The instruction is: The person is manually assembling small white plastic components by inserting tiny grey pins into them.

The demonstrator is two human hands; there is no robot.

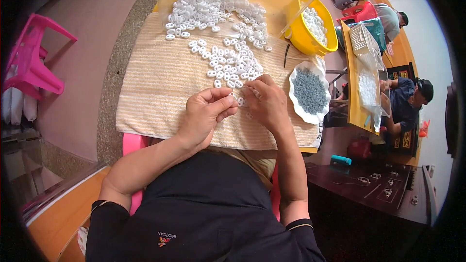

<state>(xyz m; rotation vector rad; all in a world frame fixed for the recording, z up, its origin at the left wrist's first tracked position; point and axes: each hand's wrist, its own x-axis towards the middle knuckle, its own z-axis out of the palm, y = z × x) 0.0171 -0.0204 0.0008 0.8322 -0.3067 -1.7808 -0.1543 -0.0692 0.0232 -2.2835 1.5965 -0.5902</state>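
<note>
My left hand (206, 116) is closed in a pinch, with a small white two-hole plastic piece (234, 96) at the tips of its thumb and forefinger. Close beside it, my right hand (268, 104) has bent fingers pressed together at the near edge of the loose pieces; whatever is between its fingertips is hidden. Just beyond both hands, many white oval two-hole pieces (224, 68) lie scattered on a striped tan towel (155, 87). A bigger heap of the same pieces (199, 7) is piled farther back. Right of my right hand stands a white scalloped dish (294, 98) of small grey parts (309, 92).
A yellow basin (303, 34) holding white pieces stands at the back right, by a clear panel (310, 2). A thin black strip (286, 56) lies on the towel. Pink stools (36, 56) stand at left. Other people (405, 99) sit at tables to the right.
</note>
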